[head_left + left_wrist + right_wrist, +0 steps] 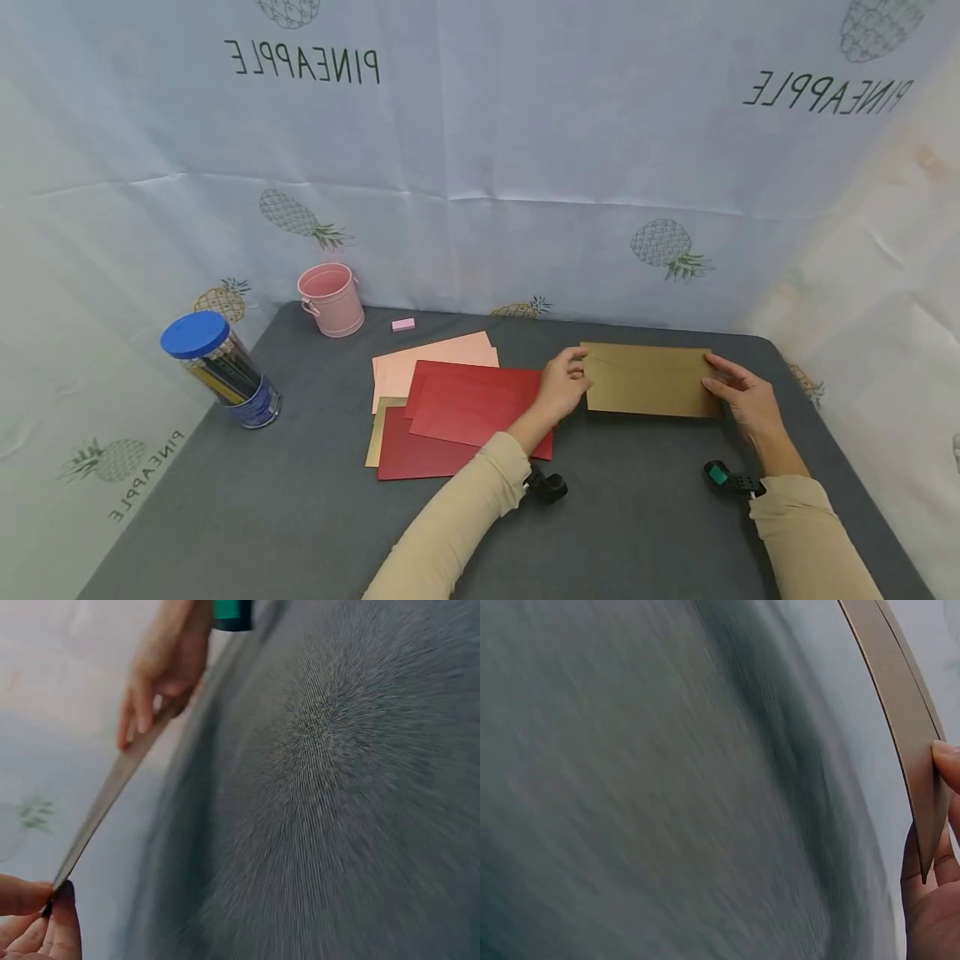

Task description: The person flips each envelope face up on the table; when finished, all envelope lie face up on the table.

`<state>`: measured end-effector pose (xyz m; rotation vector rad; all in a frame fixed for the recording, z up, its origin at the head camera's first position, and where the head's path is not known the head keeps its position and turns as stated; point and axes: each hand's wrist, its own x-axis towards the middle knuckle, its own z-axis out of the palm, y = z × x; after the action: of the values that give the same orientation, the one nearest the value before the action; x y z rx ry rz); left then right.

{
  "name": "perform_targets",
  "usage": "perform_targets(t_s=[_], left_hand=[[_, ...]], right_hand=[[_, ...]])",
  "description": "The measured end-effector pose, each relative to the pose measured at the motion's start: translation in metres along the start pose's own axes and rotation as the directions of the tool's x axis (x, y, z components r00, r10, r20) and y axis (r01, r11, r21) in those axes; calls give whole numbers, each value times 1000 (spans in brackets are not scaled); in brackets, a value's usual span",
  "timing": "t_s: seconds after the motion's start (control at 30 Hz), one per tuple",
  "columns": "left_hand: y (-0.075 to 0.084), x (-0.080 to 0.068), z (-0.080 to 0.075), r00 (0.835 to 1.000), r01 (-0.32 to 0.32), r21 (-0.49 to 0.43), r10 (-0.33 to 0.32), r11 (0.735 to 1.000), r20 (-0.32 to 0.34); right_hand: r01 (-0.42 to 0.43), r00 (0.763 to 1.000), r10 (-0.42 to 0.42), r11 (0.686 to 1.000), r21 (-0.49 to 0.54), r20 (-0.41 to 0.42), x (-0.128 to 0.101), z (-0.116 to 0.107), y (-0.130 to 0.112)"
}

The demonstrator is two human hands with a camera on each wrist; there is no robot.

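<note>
Behind the grey felt table (300, 500) hangs a white cloth backdrop (480, 150) printed with pineapples and the word "PINEAPPLE", which reads mirrored from my head view; the same word runs along the cloth at lower left.

At the far left edge I see a clear jar (221, 371) with a blue lid, packed with pencils. Further back stands a small pink bucket (331, 299); I cannot tell whether anything is in it. A little pink eraser (402, 324) lies just beside the bucket.

I have a kraft-brown envelope (648, 380) between both hands, lifted a little off the table, right of centre. It is plain, long and rectangular, with a flap seam showing near its left end. My left hand (561, 387) pinches the left end between thumb and fingers, which the left wrist view confirms. My right hand (742, 396) grasps the right end, thumb on the face.

Left of the envelope lies a loose pile of envelopes (450, 404): pale pink at the back, dark red on top, a tan one under them.
</note>
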<state>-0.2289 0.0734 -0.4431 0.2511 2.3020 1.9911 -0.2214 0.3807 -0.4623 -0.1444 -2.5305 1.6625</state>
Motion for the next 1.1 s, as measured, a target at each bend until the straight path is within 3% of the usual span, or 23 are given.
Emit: perform_targets(t_s=[0.17,0.37,0.53,0.87,1.1], left_hand=[[-9,21,33,998,42,15,-42,999,-45],[-24,36,56,995,88,43,-85,995,-53],[-28,45,58,996,76,62,-73,995,-55],[-24,55,56,993,74,196,-54,978,-105],[-26,55,66,993,21,365,23,931,-115]], right_hand=[[-64,998,64,997,-52,-9,14,-18,16],[-116,992,110,989,-95,-65,19,-25,29],[-98,993,88,986,-134,-78,25,-24,30],[-135,989,117,962,-239,-87,38,-16,25],[-131,990,106,943,-306,-97,40,-18,31]])
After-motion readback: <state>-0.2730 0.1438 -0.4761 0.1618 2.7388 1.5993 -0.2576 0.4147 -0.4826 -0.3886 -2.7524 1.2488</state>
